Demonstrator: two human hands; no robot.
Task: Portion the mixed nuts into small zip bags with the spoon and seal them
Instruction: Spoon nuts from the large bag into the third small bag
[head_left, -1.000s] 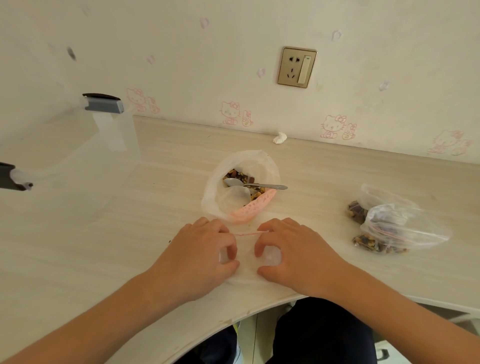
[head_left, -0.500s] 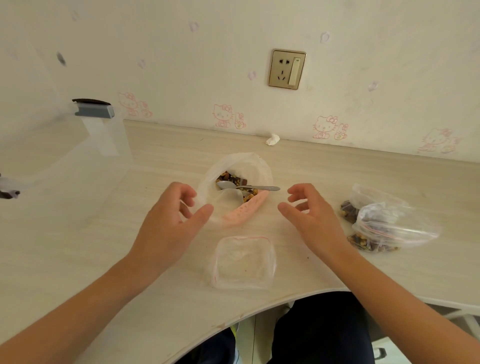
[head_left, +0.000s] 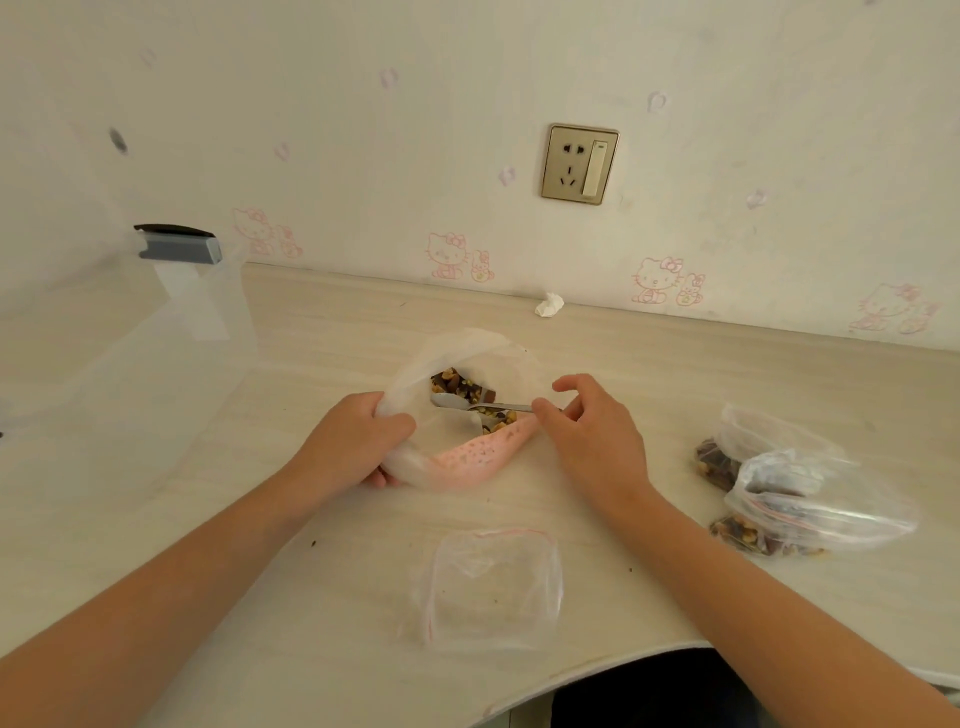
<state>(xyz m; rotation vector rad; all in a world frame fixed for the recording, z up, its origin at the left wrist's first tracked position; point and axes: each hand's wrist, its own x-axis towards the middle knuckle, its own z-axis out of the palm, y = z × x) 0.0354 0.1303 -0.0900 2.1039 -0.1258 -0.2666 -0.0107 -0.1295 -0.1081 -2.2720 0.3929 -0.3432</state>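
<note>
Portioning at an intermediate stage. At least two filled zip bags (head_left: 810, 499) lie heaped at the right of the table (head_left: 156, 467), well apart from the work area; whether their seals are fully pressed cannot be told. One empty zip bag (head_left: 493, 587) lies flat near the table's front edge, its red-lined mouth turned toward the supply bag (head_left: 467, 460), so at least this portion is judged to remain to be filled and sealed. The supply bag sits at the centre of the table with its rim rolled open, and a remnant of mixed nuts (head_left: 457, 382) shows at its far side. The spoon (head_left: 452, 401) rests across that opening, bowl among the nuts and handle pointing right. The left hand (head_left: 358, 441) grips the near-left rim of the supply bag, fingers curled round the bunched plastic, apparently steadying it. The right hand (head_left: 592, 436) is at the handle's end: the thumb tip meets the metal and the forefinger arches above it with a visible gap, so whether the pinch is closed cannot be told. The step in hand is judged to be taking up the spoon for the next scoop.
</note>
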